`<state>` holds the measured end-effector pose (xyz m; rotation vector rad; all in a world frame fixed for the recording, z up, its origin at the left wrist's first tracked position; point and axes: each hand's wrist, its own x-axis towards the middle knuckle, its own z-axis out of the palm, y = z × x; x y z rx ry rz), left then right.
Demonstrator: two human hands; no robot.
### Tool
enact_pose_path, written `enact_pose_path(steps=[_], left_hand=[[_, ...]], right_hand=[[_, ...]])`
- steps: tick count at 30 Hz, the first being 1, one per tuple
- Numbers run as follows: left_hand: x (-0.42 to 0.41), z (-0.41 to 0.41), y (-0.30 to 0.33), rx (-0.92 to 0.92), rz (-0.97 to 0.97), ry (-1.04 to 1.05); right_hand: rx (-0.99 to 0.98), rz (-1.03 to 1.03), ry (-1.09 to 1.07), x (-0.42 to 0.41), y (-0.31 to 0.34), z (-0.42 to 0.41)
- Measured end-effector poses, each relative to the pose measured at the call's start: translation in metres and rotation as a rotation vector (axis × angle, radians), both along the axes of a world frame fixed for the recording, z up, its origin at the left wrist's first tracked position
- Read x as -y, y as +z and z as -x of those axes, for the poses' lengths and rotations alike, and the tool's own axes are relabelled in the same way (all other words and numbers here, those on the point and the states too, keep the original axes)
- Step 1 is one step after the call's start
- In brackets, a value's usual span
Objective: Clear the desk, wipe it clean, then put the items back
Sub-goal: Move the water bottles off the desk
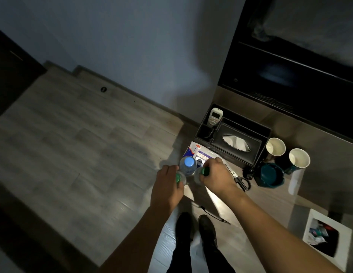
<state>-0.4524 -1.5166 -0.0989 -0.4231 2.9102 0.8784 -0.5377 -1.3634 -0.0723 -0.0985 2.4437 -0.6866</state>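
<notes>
Looks like I'm mid-clear or mid-return: left hand [167, 184] and right hand [217, 174] each grasp a green-capped bottle [204, 172] lower centre beside the blue-capped bottle [188, 163], next move both together.

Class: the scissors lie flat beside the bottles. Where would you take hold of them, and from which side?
Grip the scissors by the black handle loops, which lie at the near end. Come from above on the near side; the blades point away toward the tissue box, so the hand stays clear of them.
</notes>
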Motion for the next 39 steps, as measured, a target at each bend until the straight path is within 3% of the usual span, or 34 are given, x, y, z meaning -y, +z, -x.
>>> enact_pose_path(steps=[8,14,23,30,39], left_hand=[[-0.003,-0.004,-0.002,0.043,-0.077,0.003],[0.002,-0.002,0.04,0.022,-0.108,-0.011],[-0.005,0.045,0.128,-0.277,0.039,-0.118],[-0.111,0.074,0.155,-0.398,0.057,-0.503],[-0.32,0.013,0.201,-0.581,0.017,-0.971]], right_hand=[[-0.015,-0.029,0.033,-0.001,-0.002,-0.003],[0.015,-0.024,0.051,-0.01,0.021,-0.007],[-0.364,0.077,-0.105,-0.062,0.12,-0.025],[-0.525,0.039,-0.426,-0.15,0.157,-0.07],[-0.642,-0.11,-0.82,-0.309,0.192,-0.201]])
